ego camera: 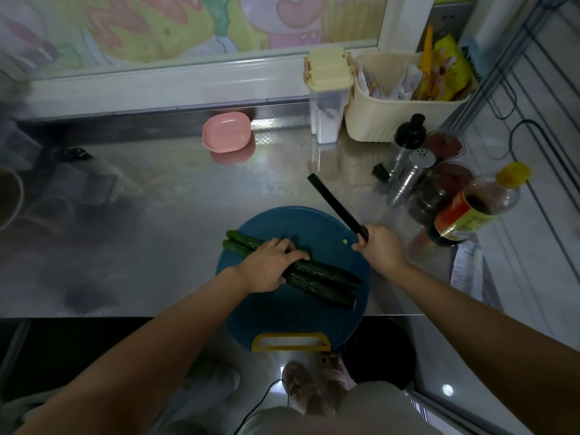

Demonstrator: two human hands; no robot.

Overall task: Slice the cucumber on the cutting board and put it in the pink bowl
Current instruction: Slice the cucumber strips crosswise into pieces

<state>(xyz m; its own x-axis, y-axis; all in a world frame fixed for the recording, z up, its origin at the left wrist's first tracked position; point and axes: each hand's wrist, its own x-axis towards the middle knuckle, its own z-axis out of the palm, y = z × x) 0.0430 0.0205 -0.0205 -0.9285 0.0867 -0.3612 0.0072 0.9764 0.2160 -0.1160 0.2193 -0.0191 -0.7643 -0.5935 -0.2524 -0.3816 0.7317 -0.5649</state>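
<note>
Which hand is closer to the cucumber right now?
Left. The left hand holds down the cucumber on the cutting board, fingers curled over it; the right hand is off to its right, gripping the knife clear of it.

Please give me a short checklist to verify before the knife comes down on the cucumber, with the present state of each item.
1. Cucumber halves lie side by side on the blue cutting board: ok.
2. Left hand holds them steady: ok.
3. Right hand grips the black knife: ok.
4. Blade lined up over the cucumber: not ok, it is raised and points away past the board.
5. Board fully on the counter: not ok, its yellow-handled end overhangs the edge.
6. Pink bowl empty and ready: ok, though it stands far across the counter.
</note>
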